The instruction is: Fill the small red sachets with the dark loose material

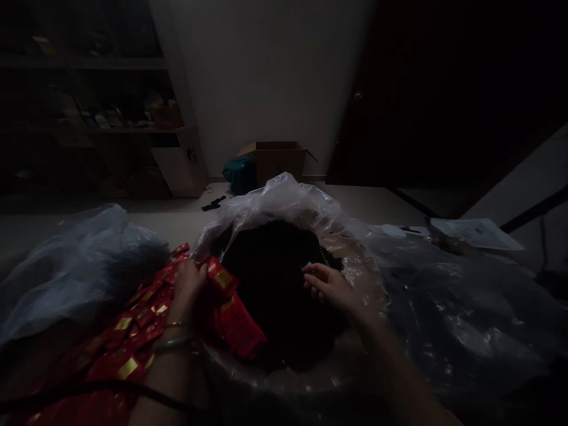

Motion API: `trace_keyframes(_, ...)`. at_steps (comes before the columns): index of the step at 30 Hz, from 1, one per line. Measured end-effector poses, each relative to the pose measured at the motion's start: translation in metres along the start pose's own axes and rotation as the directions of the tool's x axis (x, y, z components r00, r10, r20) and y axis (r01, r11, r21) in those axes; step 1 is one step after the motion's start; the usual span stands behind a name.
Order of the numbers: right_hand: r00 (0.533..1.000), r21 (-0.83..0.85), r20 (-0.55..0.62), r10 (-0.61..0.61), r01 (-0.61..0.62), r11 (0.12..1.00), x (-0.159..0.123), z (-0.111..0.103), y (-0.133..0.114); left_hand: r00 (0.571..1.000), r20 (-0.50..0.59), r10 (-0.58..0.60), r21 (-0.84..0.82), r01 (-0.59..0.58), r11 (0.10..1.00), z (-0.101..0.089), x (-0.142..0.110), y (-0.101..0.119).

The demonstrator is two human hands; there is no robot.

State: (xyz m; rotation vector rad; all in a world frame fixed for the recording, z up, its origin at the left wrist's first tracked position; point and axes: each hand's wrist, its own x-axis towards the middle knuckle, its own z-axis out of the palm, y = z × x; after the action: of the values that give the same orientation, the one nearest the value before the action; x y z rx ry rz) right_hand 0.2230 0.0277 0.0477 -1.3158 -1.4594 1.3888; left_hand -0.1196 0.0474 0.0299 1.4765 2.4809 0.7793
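The room is dim. My left hand [189,283] is closed round a red packet with a gold label [222,278], at the edge of a heap of the same red packets [128,343]. Bangles circle that wrist. My right hand [328,285] hovers over a dark mass [275,278] lying in an opened clear plastic bag [288,198]. Its fingers are curled in a pinch; what they hold, if anything, is too dark to name.
A crumpled pale plastic bag [75,266] lies at the left and more clear plastic [461,307] spreads to the right. Papers [474,232] lie at the far right. On the floor behind stand an open cardboard box [275,157] and a teal bag [239,174]. Shelves [110,124] fill the left wall.
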Motion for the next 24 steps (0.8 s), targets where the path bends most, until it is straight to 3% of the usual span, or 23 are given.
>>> trace_keyframes(2,1.000,-0.012,0.015,0.004,-0.004,1.000,0.000,0.002,0.002,0.999,0.052,-0.008,0.021,0.007,1.000,0.004,0.002,-0.009)
trace_keyframes(6,0.999,-0.032,0.034,0.005,-0.004,0.999,0.000,0.004,0.002,0.996,0.087,-0.015,-0.111,0.025,0.993,0.009,0.002,-0.016)
trace_keyframes(13,0.999,-0.054,0.033,0.025,-0.023,0.998,-0.001,0.005,0.000,0.996,0.047,-0.079,-0.374,0.091,0.923,-0.003,0.008,-0.023)
trace_keyframes(15,0.999,-0.047,0.036,0.028,-0.027,0.999,-0.001,0.005,-0.001,0.994,0.020,-0.103,-0.529,0.098,0.843,-0.008,0.006,-0.021)
trace_keyframes(18,0.999,-0.041,0.043,0.025,-0.024,0.999,-0.001,0.006,0.000,0.980,-0.023,-0.197,-0.797,0.101,0.595,-0.014,0.004,-0.019)
trace_keyframes(20,0.998,-0.047,0.052,0.028,-0.026,0.999,-0.001,0.006,0.001,0.930,-0.128,-0.343,-0.899,0.037,0.435,-0.020,0.004,-0.020)
trace_keyframes(21,0.998,-0.051,0.058,0.031,-0.028,0.998,-0.001,0.007,0.001,0.880,-0.196,-0.433,-0.923,-0.017,0.384,-0.023,0.006,-0.022)
trace_keyframes(22,0.997,-0.054,0.062,0.035,-0.031,0.998,-0.001,0.007,0.001,0.791,-0.273,-0.547,-0.937,-0.091,0.336,-0.025,0.007,-0.025)
trace_keyframes(24,0.997,-0.057,0.072,0.039,-0.034,0.998,0.000,0.008,0.002,0.698,-0.324,-0.639,-0.938,-0.149,0.312,-0.029,0.009,-0.030)
